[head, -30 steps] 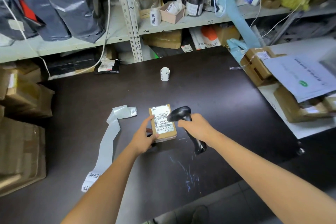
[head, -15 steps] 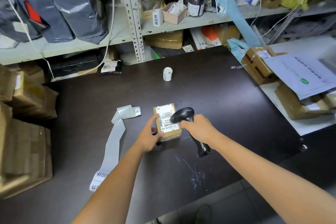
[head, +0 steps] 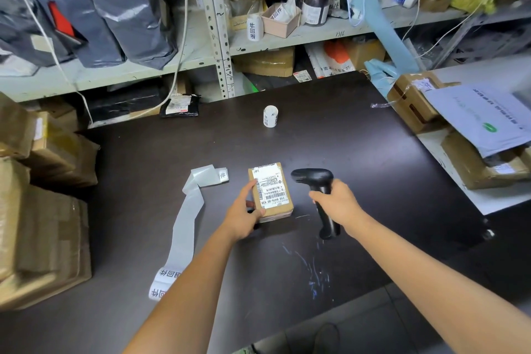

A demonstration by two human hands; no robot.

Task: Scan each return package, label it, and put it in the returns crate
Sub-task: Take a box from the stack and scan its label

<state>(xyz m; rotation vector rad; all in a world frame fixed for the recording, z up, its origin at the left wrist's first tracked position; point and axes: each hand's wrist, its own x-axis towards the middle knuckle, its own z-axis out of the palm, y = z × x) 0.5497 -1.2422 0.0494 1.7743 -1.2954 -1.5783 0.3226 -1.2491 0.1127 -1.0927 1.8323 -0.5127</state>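
Here, your dark table point(head: 359, 152), edged by stacked cardboard boxes point(head: 43, 238) and crowded shelving point(head: 218, 37), carries a label strip point(head: 186, 224), a label roll point(head: 270, 116) and the package point(head: 271, 191), flat at centre with your left hand point(head: 244, 216) curled round its near-left corner. Your right hand point(head: 336, 204) grips the scanner point(head: 313, 178), hiding mid-handle; the label print is unreadable. The scanner head now sits right of the package, no longer over it as before.

Middle of scanner point(head: 311, 177) behind right hand point(head: 337, 204); print on package point(head: 271, 193) illegible.

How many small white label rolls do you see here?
2. A table roll stands beyond the package; a shelf roll stands beside an open carton. More may be hidden.
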